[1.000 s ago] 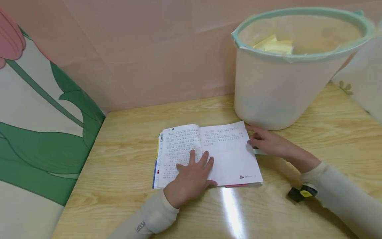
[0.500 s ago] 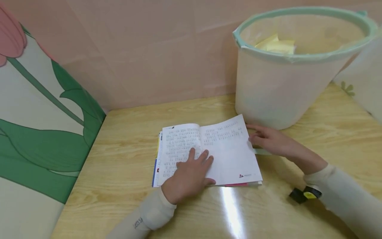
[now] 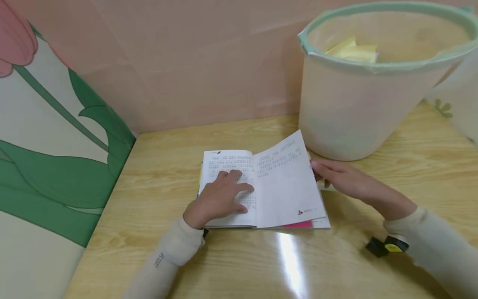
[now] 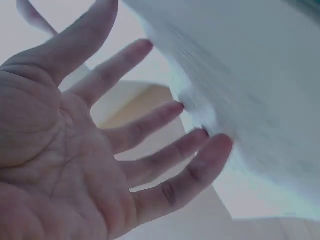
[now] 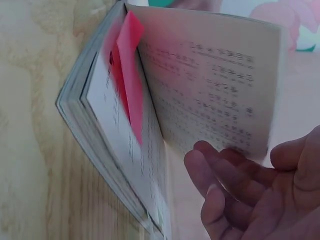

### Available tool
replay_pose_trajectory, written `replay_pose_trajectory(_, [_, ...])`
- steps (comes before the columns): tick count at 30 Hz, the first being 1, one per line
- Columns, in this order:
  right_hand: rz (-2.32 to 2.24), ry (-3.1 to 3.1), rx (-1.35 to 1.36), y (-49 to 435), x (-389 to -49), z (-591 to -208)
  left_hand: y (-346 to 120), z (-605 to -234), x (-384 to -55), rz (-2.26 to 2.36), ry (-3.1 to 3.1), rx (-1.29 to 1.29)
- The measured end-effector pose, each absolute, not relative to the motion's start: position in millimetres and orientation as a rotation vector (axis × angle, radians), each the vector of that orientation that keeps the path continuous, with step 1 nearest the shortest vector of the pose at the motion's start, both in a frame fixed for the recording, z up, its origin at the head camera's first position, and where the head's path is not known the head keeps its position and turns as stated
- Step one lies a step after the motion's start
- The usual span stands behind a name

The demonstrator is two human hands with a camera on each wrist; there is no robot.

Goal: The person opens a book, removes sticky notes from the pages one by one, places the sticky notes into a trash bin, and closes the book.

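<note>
An open book [image 3: 231, 160] with printed text lies on the table. Its right-hand leaf [image 3: 287, 187] is raised and slants up toward the back. My right hand [image 3: 345, 178] pinches that leaf's outer edge; the right wrist view has its thumb and fingers [image 5: 200, 165] on either side of the paper. Under the raised leaf a folded pink slip [image 5: 131, 80] rests in the book, and a bit of pink shows at the book's front edge. My left hand [image 3: 218, 197] is over the left page, fingers spread; in the left wrist view its fingertips [image 4: 217, 145] are at the page edges.
A tall whitish bin [image 3: 347, 108] with a mint rim stands behind the right hand, yellow paper [image 3: 354, 52] inside. A pale strip [image 3: 327, 188] sticks out at the book's right side. Wood-grain table [image 3: 160, 166] surrounds the book; a pink wall [image 3: 209, 62] rises behind.
The right-hand leaf has risen higher in my right hand, and more of the pink beneath shows. My left hand has slid left and away from me, off the book's middle.
</note>
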State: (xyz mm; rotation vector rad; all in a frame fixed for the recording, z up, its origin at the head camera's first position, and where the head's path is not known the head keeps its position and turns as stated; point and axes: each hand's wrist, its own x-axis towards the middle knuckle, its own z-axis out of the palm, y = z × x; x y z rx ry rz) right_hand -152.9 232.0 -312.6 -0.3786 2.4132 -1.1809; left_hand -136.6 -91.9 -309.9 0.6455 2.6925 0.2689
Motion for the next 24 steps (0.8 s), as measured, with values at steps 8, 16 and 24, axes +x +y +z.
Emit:
replay_pose_trajectory(8, [-1.135,2.496,-0.6,218,-136,-303,-113,-304,-162,0.312,2.658,0.598])
replay_pose_trajectory(16, [-1.044,2.493,-0.982,180,-120,-314,-125,-299,-171,0.598,2.658,0.695])
replay_pose_trajectory(24, [-0.831,2.562,-1.174,146,-112,-319,-129,-277,-169,1.004,2.638,0.296])
